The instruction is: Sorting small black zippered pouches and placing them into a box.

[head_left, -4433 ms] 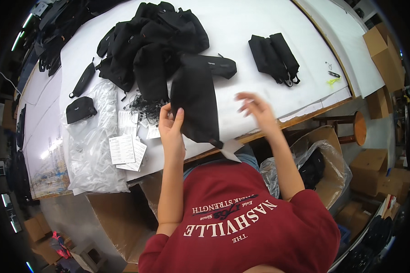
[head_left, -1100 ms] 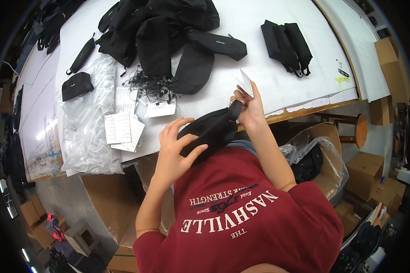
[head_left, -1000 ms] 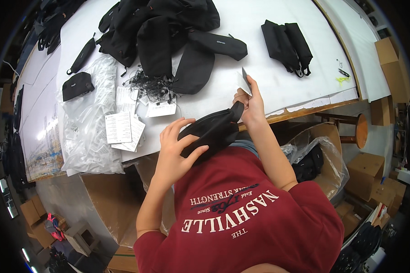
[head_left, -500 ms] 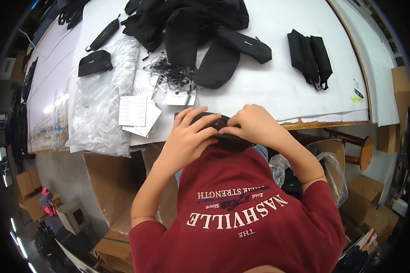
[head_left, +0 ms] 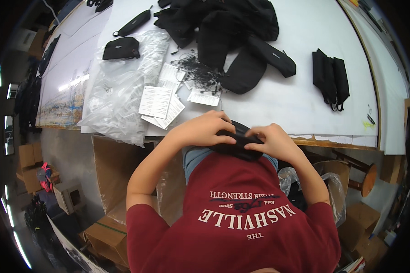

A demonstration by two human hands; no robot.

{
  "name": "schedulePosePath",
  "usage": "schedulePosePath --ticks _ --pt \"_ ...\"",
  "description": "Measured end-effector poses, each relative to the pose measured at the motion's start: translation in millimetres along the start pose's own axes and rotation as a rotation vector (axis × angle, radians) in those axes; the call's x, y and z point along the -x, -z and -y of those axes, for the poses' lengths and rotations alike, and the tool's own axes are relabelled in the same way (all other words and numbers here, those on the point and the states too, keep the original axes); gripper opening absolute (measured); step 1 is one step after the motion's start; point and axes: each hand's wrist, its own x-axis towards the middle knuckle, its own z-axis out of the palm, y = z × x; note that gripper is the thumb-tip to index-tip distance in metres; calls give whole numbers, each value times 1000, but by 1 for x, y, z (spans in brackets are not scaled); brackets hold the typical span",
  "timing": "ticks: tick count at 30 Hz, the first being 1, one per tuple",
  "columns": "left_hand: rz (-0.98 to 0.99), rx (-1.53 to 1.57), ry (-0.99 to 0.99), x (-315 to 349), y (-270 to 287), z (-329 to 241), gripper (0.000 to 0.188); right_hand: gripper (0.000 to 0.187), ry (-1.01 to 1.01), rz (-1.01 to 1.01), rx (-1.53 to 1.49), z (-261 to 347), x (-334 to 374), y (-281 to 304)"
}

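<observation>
black pouch (head_left: 240, 138), two-handed
left hand (head_left: 208, 130) grips at nine o'clock, thumb apart from fingers; right hand (head_left: 273, 142) at three, fingers curled, can't tell if pinching

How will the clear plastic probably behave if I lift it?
Probably floppy: the clear plastic sags over the near edge of the white table. It looks thin and see-through, so likely light for its bulk. The small black pouch resting on its far end might slide off.
</observation>
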Motion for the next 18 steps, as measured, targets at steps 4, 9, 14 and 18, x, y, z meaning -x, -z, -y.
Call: schedulePosePath --ticks 4,9,14,18 --pt "-450 227 160 22 55 52 25 24 17 21 -3 -2 4 1" --pt "-1222 -402 992 157 132 203 26 26 12 5 -28 -1 8 -1" --pt "-604 -95 961 138 149 224 61 29 -14 -9 -36 1 2 -5" --pt "-409 -123 781 128 152 230 98 29 -4 -9 -17 5 4 -6"
